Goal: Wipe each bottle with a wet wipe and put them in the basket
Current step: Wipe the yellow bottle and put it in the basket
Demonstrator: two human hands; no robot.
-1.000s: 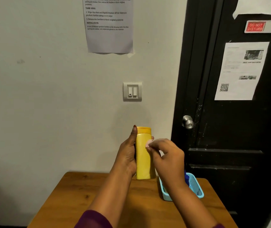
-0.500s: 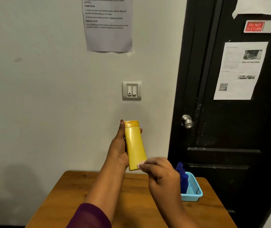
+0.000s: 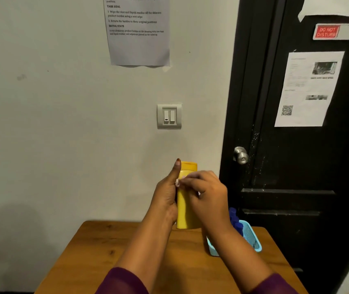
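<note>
A yellow bottle (image 3: 185, 211) with an orange-yellow cap is held upright above the wooden table (image 3: 110, 253). My left hand (image 3: 166, 196) grips its left side, thumb pointing up along it. My right hand (image 3: 206, 194) presses a small white wet wipe (image 3: 177, 182) against the upper part of the bottle and covers much of its front. A light blue basket (image 3: 254, 240) stands on the table to the right, partly behind my right forearm, with a dark blue bottle (image 3: 234, 218) inside it.
The table stands against a pale wall with a light switch (image 3: 169, 116) and a paper notice (image 3: 137, 30). A black door (image 3: 307, 145) with a metal knob (image 3: 241, 155) is right behind the basket.
My right hand with the wipe has gone from the bottle's bottom edge back up to its upper part. The bottle, tilted half a second ago, is upright again and lower.
</note>
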